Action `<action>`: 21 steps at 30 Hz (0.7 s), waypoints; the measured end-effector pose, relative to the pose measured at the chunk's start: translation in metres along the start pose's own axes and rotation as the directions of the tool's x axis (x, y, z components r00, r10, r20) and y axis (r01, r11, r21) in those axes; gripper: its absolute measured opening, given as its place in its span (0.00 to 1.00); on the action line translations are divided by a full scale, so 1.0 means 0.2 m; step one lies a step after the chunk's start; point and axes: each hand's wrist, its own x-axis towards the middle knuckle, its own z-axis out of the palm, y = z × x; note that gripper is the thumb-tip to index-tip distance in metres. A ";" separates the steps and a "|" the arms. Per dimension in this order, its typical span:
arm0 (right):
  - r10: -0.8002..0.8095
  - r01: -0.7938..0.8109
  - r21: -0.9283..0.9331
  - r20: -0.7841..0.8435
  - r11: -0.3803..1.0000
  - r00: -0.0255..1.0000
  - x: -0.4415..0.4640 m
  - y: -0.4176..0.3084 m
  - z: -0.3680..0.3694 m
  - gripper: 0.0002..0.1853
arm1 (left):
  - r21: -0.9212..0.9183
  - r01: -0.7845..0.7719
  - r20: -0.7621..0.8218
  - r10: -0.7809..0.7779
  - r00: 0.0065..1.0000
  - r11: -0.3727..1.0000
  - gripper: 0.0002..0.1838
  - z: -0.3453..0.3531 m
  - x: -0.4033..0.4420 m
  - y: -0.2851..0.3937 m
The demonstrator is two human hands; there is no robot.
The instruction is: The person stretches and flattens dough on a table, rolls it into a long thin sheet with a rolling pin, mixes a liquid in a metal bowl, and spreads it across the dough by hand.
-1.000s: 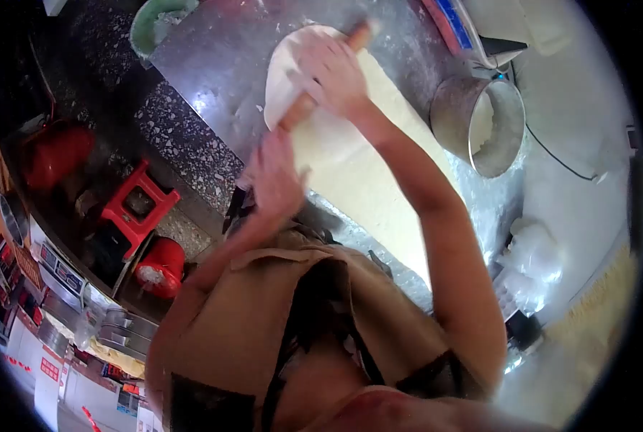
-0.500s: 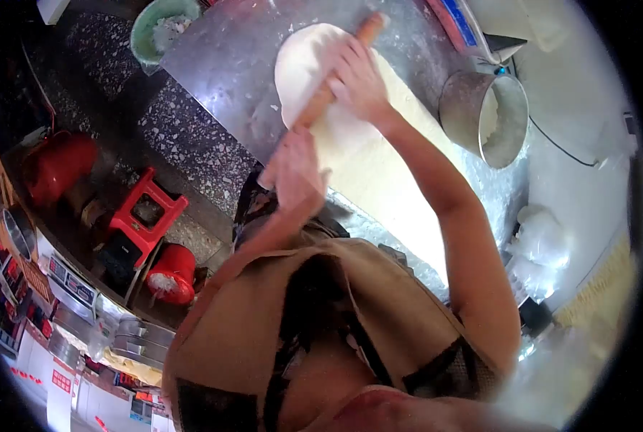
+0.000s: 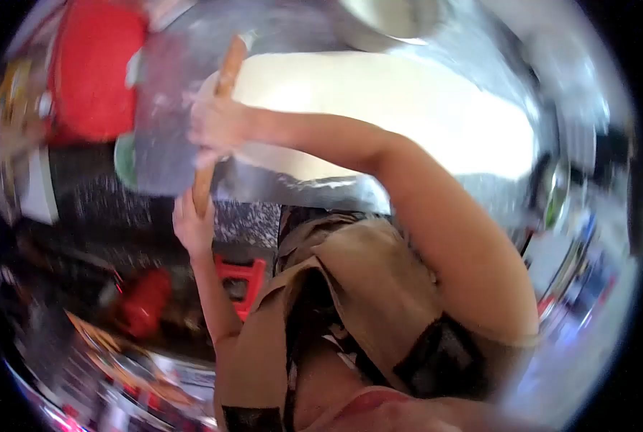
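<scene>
- Since the rolling pin (image 3: 230,72) has neared the end of the dough sheet (image 3: 400,93), work apparently centres there.
- Left hand (image 3: 193,225), right hand (image 3: 219,126): fingers curled round the rolling pin.

Passage over the dough (image 3: 336,83) between right forearm (image 3: 321,135) and metal pot (image 3: 350,32)

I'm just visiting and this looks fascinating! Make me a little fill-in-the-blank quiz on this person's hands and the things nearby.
1. The left hand and right hand hold one wooden ____.
2. The hand nearer the stool is the ____ one.
3. That stool is coloured ____.
4. The table under the dough is made of ____.

Missing words: rolling pin; left; red; metal.
</scene>
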 end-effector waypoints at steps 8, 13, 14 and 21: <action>0.970 -0.931 0.283 -0.134 0.231 0.201 -1.81 -0.62 -0.06 0.17 | -0.188 -0.854 0.170 0.873 0.458 0.485 0.22 0.35 0.63 1.05; 0.873 -0.876 0.435 -0.321 -0.208 -0.367 -2.09 -0.92 0.02 0.20 | -0.263 -0.963 -0.015 0.998 0.064 0.058 0.16 0.70 0.79 2.02; 0.818 -0.898 0.356 -0.413 -0.259 -0.400 -2.11 -0.89 0.04 0.21 | -0.268 -0.963 -0.020 1.000 0.001 -0.004 0.16 0.75 0.80 2.15; 0.569 -0.705 0.205 -0.459 -0.679 -0.682 -2.12 -0.84 0.21 0.24 | -0.347 -0.869 0.213 0.932 0.293 0.353 0.29 1.03 0.73 2.38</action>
